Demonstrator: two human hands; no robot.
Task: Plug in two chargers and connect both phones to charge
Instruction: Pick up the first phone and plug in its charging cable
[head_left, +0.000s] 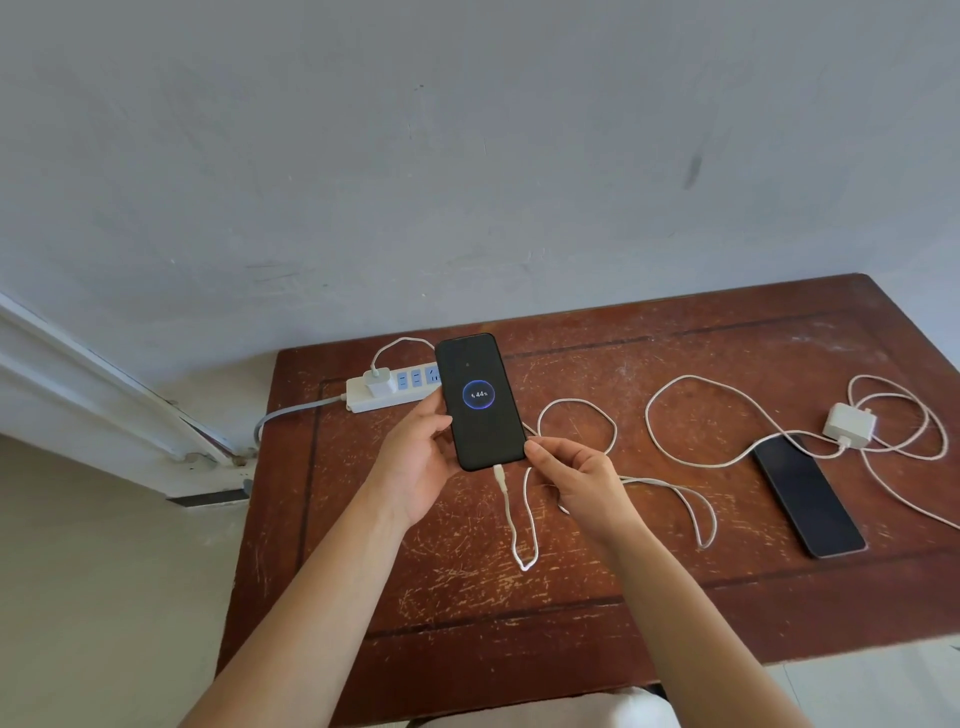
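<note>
My left hand (415, 457) holds a black phone (480, 402) upright above the table; its screen shows a blue charging ring reading 44%. A white cable (511, 525) is plugged into the phone's bottom edge. My right hand (576, 480) touches the phone's lower right corner with its fingertips. A white charger (377, 381) sits plugged into the white power strip (387, 395) at the table's back left. A second black phone (808, 496) lies flat at the right, screen dark. A second white charger (849, 426) lies loose beside it, its cable (727, 457) looping over the table.
The wooden table (571, 597) is scratched and stands against a grey wall (467, 156). The strip's grey cord (291, 415) runs off the left edge toward a white frame (104, 384). Cable loops lie across the table's middle and right.
</note>
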